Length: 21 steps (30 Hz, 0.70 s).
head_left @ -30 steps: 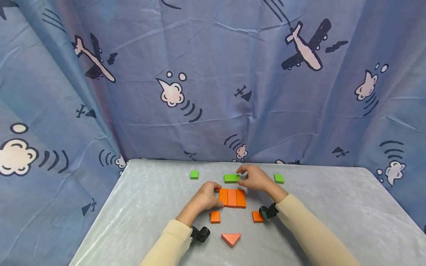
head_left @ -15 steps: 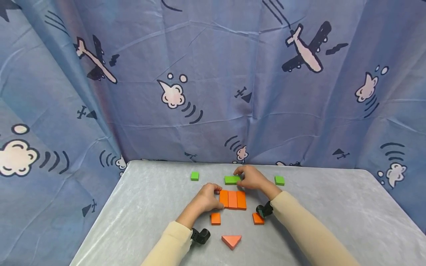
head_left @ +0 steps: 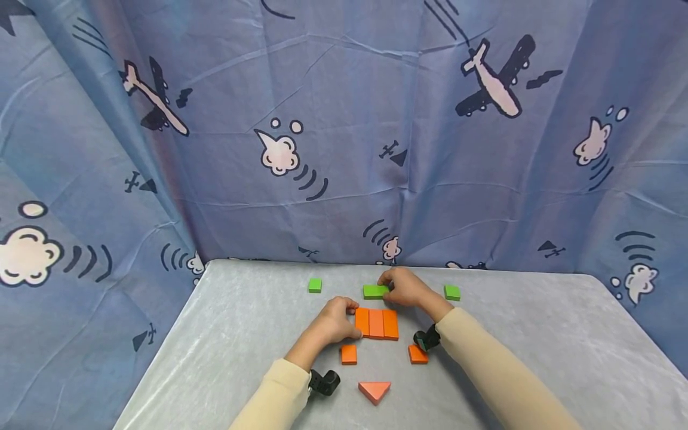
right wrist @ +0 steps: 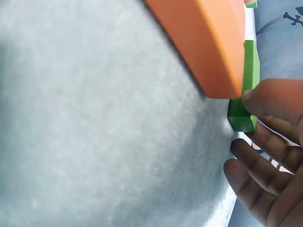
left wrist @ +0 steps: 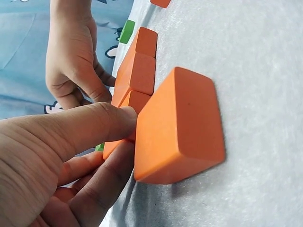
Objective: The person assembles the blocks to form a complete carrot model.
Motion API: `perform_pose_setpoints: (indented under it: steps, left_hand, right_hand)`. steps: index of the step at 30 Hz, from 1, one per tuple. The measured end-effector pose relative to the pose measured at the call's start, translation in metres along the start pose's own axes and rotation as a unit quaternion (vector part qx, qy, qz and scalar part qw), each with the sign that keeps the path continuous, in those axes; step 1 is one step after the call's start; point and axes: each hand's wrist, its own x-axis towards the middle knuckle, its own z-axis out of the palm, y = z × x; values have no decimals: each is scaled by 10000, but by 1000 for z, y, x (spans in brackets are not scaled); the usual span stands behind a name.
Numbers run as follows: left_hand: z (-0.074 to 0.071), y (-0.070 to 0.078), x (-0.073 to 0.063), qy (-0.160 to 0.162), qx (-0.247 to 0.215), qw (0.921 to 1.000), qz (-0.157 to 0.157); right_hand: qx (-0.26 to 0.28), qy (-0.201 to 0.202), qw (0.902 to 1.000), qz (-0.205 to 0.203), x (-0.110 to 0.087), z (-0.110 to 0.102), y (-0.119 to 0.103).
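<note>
Three orange rectangular blocks lie side by side in a row in the head view. My left hand (head_left: 333, 319) pinches the row's left orange block (head_left: 362, 323), with thumb at the near end and fingers at the far end. The left wrist view has the thumb (left wrist: 111, 122) right at that block's end. Just beyond the row, my right hand (head_left: 407, 288) pinches the right end of a long green block (head_left: 374, 292). In the right wrist view, thumb and index finger are at the green block (right wrist: 242, 113), while the other fingers spread loosely.
A small green block (head_left: 315, 285) lies back left, another green block (head_left: 452, 292) back right. Nearer are a small orange block (head_left: 349, 355), a second orange block (head_left: 418, 355) under the right wrist camera, and an orange triangle (head_left: 374, 391). A blue curtain (head_left: 333, 149) hangs behind the table.
My right hand has moved slightly left and its thumb and fingers have come together on the long green block. The left hand has stayed at the row's left block.
</note>
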Motion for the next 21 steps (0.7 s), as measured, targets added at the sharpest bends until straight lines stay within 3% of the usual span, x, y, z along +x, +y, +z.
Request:
perform_pose_setpoints:
  steps: [8, 21]
  left_hand:
    - [0, 0, 1, -40, 23, 10000, -36]
    - [0, -1, 1, -60, -36, 10000, -14]
  right_hand:
    - [-45, -23, 9997, 239, 1, 2, 2]
    - [457, -382, 9976, 363, -13, 1, -5]
